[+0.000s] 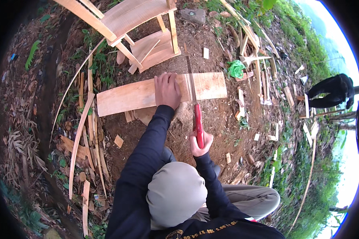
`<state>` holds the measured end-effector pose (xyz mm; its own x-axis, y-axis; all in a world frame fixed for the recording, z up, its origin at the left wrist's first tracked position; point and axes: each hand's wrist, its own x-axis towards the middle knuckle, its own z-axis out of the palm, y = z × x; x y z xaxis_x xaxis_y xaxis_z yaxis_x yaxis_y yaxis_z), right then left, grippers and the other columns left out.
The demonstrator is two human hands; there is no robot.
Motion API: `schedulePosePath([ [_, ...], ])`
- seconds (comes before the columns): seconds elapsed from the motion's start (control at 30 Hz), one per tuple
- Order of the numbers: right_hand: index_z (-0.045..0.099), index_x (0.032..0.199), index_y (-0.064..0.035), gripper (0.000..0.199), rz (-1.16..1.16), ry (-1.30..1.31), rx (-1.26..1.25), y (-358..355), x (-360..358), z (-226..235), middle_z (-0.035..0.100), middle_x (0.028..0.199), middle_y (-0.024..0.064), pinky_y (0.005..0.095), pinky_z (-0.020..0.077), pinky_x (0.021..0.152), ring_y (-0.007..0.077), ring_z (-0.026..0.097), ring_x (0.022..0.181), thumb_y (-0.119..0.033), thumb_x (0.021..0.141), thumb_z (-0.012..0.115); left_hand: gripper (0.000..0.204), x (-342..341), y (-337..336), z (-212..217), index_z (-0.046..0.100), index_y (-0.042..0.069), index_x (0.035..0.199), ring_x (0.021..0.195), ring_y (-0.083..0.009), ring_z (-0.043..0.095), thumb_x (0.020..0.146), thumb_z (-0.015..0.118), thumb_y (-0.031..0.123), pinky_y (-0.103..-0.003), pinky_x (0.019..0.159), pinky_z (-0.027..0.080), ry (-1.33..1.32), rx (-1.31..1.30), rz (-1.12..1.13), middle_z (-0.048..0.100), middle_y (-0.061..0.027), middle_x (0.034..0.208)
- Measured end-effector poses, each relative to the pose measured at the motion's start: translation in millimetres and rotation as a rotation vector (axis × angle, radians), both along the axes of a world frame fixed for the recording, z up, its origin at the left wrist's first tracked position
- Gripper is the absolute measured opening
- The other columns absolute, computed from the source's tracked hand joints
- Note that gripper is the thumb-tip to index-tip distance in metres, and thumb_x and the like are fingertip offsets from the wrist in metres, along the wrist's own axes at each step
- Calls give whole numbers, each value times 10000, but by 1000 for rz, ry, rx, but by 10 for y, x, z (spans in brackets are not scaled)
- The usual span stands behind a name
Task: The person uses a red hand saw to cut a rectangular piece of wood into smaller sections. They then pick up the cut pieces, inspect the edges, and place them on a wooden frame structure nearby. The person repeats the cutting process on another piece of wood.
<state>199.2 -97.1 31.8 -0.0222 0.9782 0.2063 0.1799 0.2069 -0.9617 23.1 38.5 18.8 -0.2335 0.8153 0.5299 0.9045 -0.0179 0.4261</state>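
A pale wooden board (125, 97) lies crosswise in front of me, raised on a brownish block (145, 114) that it partly covers. Across the board's middle, my left hand (167, 89) presses down, its fingers reaching round the far edge. My right hand (200, 144) is wrapped round the red handle of a handsaw (198, 123). The saw's narrow blade crosses the board to the right of my left hand and points away from me. Beside the blade, a pale line runs across the wood. How deep the blade sits in the board I cannot tell.
Beyond the board stands a wooden chair-like frame (135, 16) with slats. Long wood strips (81, 139) lie at left, and more offcuts (263, 75) at right. A green plastic bag (236, 69) rests near the board's right end. A dark object (331, 91) hangs at far right.
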Motion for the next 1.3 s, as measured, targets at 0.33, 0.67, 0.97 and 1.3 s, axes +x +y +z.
schedulePosePath([
  [0.33, 620, 676, -28, 96, 16, -52, 9, -22, 37, -58, 530, 508, 75, 318, 450, 483, 181, 545, 424, -72, 757, 649, 305, 17, -14, 15, 651, 64, 1196, 1218, -284, 536, 913, 585, 157, -561, 1162, 304, 36, -34, 48, 628, -91, 1186],
  [0.67, 653, 705, -49, 50, 32, -46, 8, -148, 93, -106, 521, 523, 81, 324, 462, 499, 208, 569, 439, -81, 742, 652, 284, 4, -8, -5, 662, 64, 1184, 1178, -295, 571, 922, 583, 139, -544, 1117, 340, 89, -21, 53, 654, -103, 1168],
  [0.97, 615, 661, -60, 81, 47, -11, -48, -346, 128, -84, 523, 522, 75, 331, 459, 488, 209, 573, 442, -69, 731, 653, 251, -25, -36, -24, 660, 60, 1165, 1183, -303, 571, 949, 558, 139, -541, 1119, 332, 110, 7, 49, 657, -103, 1167],
  [1.3, 555, 607, -73, 162, 43, -11, 107, -291, 118, -111, 493, 512, 54, 306, 441, 463, 163, 528, 420, -57, 751, 628, 276, -24, -10, -8, 658, 66, 1189, 1198, -304, 568, 950, 548, 154, -549, 1131, 312, 89, -32, 31, 654, -112, 1188],
])
